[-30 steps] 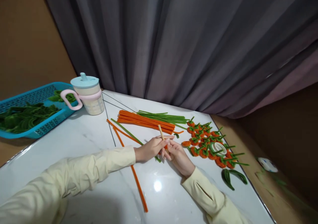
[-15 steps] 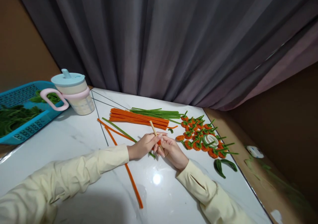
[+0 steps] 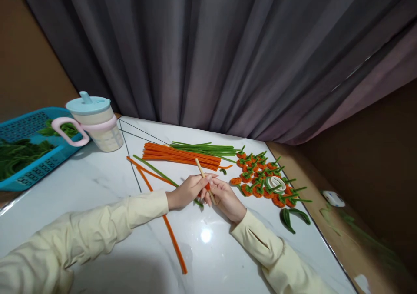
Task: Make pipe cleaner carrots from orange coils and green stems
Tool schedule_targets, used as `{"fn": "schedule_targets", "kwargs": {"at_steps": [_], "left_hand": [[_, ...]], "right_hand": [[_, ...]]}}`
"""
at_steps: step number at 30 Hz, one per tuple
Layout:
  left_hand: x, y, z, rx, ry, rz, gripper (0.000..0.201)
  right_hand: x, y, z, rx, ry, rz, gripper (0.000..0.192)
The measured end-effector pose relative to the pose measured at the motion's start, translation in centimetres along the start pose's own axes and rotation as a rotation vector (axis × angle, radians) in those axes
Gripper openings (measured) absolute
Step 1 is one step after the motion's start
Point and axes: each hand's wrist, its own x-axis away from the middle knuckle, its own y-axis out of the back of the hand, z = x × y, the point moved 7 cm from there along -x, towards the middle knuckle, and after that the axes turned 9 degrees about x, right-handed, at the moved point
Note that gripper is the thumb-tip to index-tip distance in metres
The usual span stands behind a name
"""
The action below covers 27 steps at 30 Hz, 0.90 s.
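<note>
Hands meet over the white marble-look tabletop (image 3: 97, 185): the left hand (image 3: 185, 192) and the right hand (image 3: 224, 198) both pinch a thin wooden stick (image 3: 202, 174) between thumb and fingertips, with a small bit of orange pipe cleaner (image 3: 207, 186) pressed against it where the fingers close. The stick is pale tan, straight and tilted, its free end pointing away from the person toward the bundle of orange pipe cleaners (image 3: 182, 155).

Just behind that bundle lie green pipe cleaners (image 3: 208, 148). Right of it sits a cluster of small orange-and-green pipe-cleaner flowers (image 3: 260, 176) around a white tape roll (image 3: 276, 183). Left of the bundle stands a lidded cup with a pink handle (image 3: 94, 122), and beyond that a blue plastic basket (image 3: 31, 172) of green pieces. A loose long orange pipe cleaner (image 3: 172, 237) runs toward the person. Grey curtains (image 3: 211, 51) hang behind the table.
</note>
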Motion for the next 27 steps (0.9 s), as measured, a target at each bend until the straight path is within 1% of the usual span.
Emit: {"fn": "schedule_targets", "kwargs": {"at_steps": [9,20,27], "left_hand": [[0.05,0.23,-0.07,-0.004,0.025,-0.039,0.07],[0.05,0.56,0.34,-0.047,0.021,-0.054,0.062],[0.01,0.64,0.45,-0.04,0.016,-0.058,0.061]], "right_hand": [[-0.05,-0.13,0.03,-0.006,0.004,0.011,0.028],[0.05,-0.04,0.01,-0.017,-0.009,0.008,0.027],[0.01,-0.08,-0.01,-0.014,-0.011,0.004,0.028]]}}
